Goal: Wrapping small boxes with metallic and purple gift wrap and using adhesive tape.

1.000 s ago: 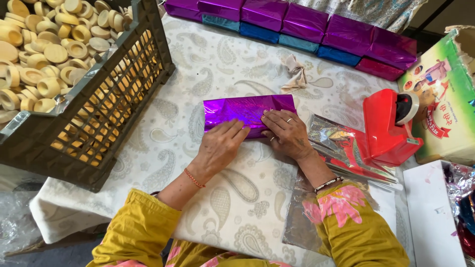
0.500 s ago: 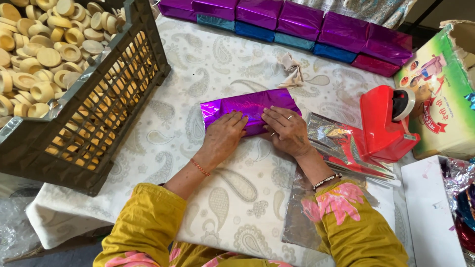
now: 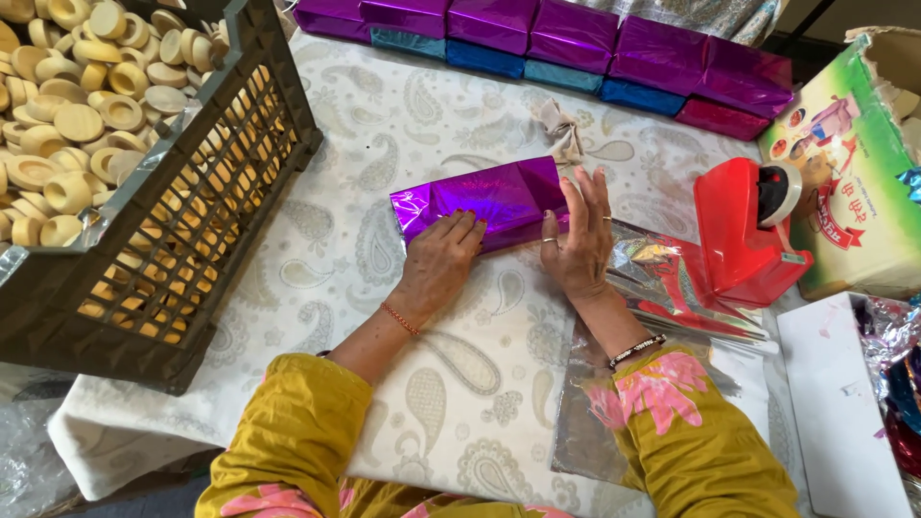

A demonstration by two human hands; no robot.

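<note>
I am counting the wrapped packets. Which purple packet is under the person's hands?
The purple packet lying alone mid-table: left hand and right hand press on it. The others are stacked along the far edge.

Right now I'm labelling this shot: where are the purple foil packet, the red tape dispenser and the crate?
purple foil packet (image 3: 484,197), head view, top face.
red tape dispenser (image 3: 734,240), head view, red body.
crate (image 3: 206,182), head view, slatted side wall.

Bare cloth on the desk (image 3: 317,278) lies open along the near edge and between the crate (image 3: 144,192) at the left edge and the purple parcel (image 3: 480,197). The red tape dispenser (image 3: 743,235) and foil sheets (image 3: 672,288) crowd the right edge; a row of wrapped boxes (image 3: 576,43) blocks the far edge.
</note>
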